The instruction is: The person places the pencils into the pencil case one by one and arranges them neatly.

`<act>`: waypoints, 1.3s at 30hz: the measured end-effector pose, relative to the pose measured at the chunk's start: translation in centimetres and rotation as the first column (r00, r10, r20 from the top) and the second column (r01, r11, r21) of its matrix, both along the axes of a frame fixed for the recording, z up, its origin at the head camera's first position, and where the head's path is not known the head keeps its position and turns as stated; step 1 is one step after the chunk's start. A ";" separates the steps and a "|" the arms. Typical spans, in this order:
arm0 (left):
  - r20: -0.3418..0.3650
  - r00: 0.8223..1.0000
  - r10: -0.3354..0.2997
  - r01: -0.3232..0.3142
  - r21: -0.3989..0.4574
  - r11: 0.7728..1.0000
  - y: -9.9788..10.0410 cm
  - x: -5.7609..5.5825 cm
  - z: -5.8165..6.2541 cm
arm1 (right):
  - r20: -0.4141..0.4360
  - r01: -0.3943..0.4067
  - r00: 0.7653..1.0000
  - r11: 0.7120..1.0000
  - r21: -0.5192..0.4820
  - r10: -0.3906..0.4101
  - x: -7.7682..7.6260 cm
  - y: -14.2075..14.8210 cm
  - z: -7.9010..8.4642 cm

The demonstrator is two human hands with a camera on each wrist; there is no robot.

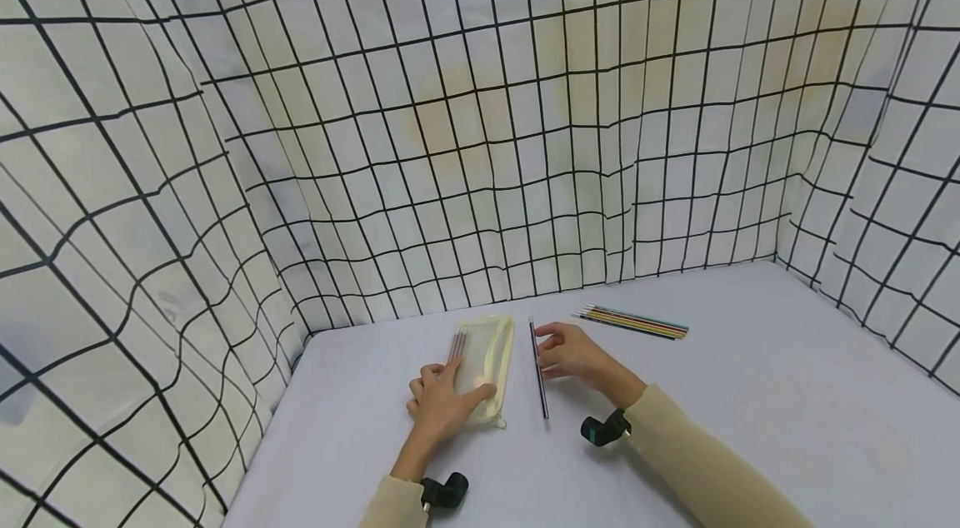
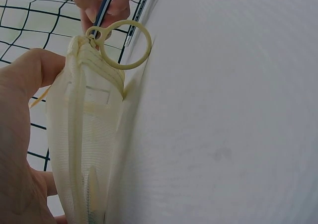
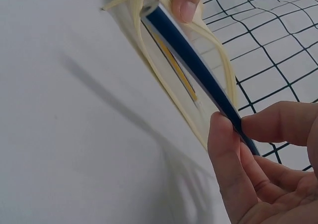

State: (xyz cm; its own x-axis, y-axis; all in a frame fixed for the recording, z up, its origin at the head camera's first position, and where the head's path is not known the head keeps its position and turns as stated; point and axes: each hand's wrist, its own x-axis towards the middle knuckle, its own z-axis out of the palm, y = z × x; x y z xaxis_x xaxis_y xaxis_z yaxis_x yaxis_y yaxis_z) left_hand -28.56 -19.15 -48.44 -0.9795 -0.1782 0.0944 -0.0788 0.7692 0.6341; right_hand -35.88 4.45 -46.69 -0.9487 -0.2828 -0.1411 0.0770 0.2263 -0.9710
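A cream mesh zip pouch point(image 1: 501, 336) lies on the table, with several pencils point(image 1: 457, 342) showing along its left side. My left hand point(image 1: 441, 405) grips the pouch, thumb at the zipped edge and fingers at the far side. A round ring pull point(image 2: 149, 47) hangs from its zip. Right of the pouch, my right hand point(image 1: 576, 353) pinches a dark blue striped pencil point(image 3: 191, 62) between thumb and fingertips. Through the pouch's gaping opening a yellow and a dark pencil point(image 3: 176, 70) show in the right wrist view.
Several coloured pencils point(image 1: 633, 322) lie side by side at the back right of the white table point(image 1: 750, 395). A white cloth wall with black grid lines point(image 1: 480, 136) encloses the back and both sides.
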 end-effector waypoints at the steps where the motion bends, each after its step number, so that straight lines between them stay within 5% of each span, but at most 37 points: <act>1: -0.003 1.000 0.000 0.000 0.000 1.000 0.0 0.0 0.0 | 0.001 0.000 1.000 1.000 0.001 0.000 0.0 -0.2 -0.1; 16: 0.005 1.000 -0.003 0.003 -0.007 1.000 -0.1 0.0 0.1 | 0.027 -0.017 0.999 1.000 -0.005 0.018 -0.3 -3.1 -0.8; 39: 0.004 1.000 0.002 -0.002 -0.011 1.000 0.0 -0.1 0.1 | 0.085 0.087 0.993 0.996 -0.030 -0.084 -1.5 -6.3 -0.5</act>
